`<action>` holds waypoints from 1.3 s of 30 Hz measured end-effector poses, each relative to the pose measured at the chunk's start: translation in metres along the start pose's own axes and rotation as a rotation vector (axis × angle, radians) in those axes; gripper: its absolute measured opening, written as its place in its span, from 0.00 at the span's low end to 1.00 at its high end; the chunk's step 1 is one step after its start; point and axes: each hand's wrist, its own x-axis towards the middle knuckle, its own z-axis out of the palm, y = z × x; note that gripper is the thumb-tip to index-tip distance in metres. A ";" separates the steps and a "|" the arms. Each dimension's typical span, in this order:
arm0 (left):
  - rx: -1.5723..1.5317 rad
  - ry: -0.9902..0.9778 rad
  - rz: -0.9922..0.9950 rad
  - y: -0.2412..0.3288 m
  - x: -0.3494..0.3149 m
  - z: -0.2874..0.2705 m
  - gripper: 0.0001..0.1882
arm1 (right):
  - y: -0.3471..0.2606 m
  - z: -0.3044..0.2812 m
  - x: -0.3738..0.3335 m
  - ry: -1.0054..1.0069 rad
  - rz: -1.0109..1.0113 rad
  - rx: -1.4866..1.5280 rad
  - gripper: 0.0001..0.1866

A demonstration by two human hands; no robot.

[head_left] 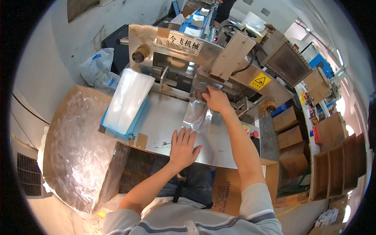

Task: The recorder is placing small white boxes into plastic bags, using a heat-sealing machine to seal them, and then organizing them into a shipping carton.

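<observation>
A clear plastic bag [196, 116] lies on the metal worktable [156, 111], its far end running in under the machine [178, 76]. My right hand [217, 100] is at the far part of this bag, by the machine's opening, with its fingers curled on the film. Flat on the tabletop, near the bag's close end, rests my left hand [184, 148], fingers stretched out and holding nothing. To the left of the bag, a thick stack of flat plastic bags [129, 100] leans in a blue tray [136, 124].
A large carton [109, 184] full of loose clear plastic bags [80, 145] stands at the left. A red button [255, 134] is at the table's right end. Cardboard boxes [290, 137] fill the right side. The machine's screen [289, 64] hangs at the upper right.
</observation>
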 end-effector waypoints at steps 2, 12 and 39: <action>-0.020 0.034 -0.008 -0.001 0.000 -0.001 0.33 | -0.002 -0.005 0.002 -0.030 0.020 -0.001 0.28; -0.157 0.191 -0.078 -0.004 -0.004 -0.004 0.44 | -0.007 -0.016 0.008 -0.165 0.081 -0.017 0.31; -0.141 0.122 -0.076 -0.001 -0.001 -0.004 0.39 | -0.030 0.044 -0.234 0.426 0.352 0.901 0.12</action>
